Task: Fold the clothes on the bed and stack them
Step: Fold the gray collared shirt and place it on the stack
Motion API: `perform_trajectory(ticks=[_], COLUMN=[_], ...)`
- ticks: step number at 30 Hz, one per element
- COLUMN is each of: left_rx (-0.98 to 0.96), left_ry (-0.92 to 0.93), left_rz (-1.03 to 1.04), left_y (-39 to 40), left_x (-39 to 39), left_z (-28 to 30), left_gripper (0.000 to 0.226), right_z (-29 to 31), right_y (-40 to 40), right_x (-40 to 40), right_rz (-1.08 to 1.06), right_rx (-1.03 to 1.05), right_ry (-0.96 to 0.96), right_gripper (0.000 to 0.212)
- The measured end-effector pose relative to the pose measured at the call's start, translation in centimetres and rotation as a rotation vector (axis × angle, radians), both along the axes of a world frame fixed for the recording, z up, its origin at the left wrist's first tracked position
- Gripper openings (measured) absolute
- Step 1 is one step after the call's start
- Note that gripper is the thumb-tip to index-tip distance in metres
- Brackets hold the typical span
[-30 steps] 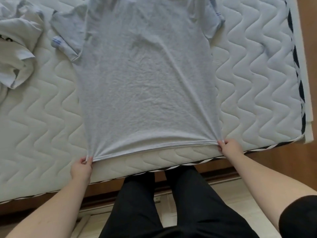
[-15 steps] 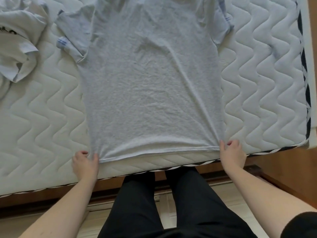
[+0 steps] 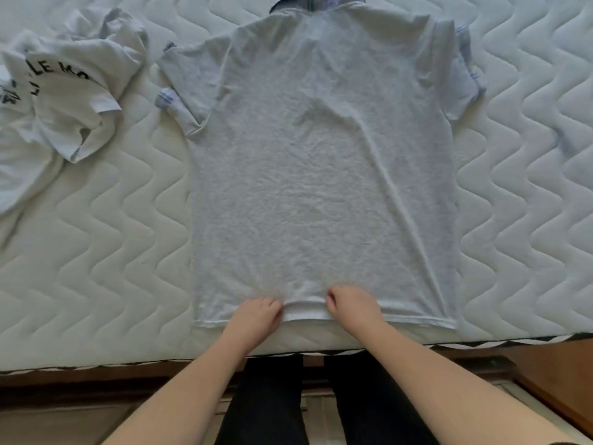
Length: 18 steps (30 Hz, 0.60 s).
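At hem middle, left hand (image 3: 258, 316), right hand (image 3: 353, 303), moved inward from grey shirt (image 3: 321, 171) corners

White quilted mattress (image 3: 96, 252) on a brown wooden bed frame (image 3: 545, 364).
Wavy stitching covers the mattress; its near edge carries dark-and-white trim, and pale floor (image 3: 64, 425) lies nearest, below the frame.

Matt, finely creased grey knit cloth shirt (image 3: 321, 187), soft crumpled white cotton tee (image 3: 64, 101) with black print, quilted wavy-stitched mattress (image 3: 96, 252), smooth brown wood bed frame (image 3: 552, 364)
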<state>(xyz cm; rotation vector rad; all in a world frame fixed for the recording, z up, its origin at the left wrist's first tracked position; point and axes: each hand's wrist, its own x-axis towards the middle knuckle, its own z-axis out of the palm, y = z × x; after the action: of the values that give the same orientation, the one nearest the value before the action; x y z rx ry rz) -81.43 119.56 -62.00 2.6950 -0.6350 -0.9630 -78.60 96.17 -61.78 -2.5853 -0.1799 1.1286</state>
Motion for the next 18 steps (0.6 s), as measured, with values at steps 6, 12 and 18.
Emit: perform_trajectory(ticks=[6,12,18], left_rx=[-0.035,-0.198,-0.279], left_ry=[0.107,-0.059,-0.236], left_rz=[0.271,0.598,0.793], left_y=[2.7,7.6,11.9], left_x=[4.0,13.9,24.1], left_z=[-0.3,0.3,1.5], left_gripper=[0.027,0.016,0.029], right_z=[0.8,1.1,0.8], right_y=[2.0,5.7,9.8], right_x=[5.8,16.0,25.3], right_rz=[-0.1,-0.18,-0.173], right_rx=[0.001,0.131,0.096], right_ry=[-0.085,-0.291,-0.375], right_gripper=[0.028,0.028,0.058])
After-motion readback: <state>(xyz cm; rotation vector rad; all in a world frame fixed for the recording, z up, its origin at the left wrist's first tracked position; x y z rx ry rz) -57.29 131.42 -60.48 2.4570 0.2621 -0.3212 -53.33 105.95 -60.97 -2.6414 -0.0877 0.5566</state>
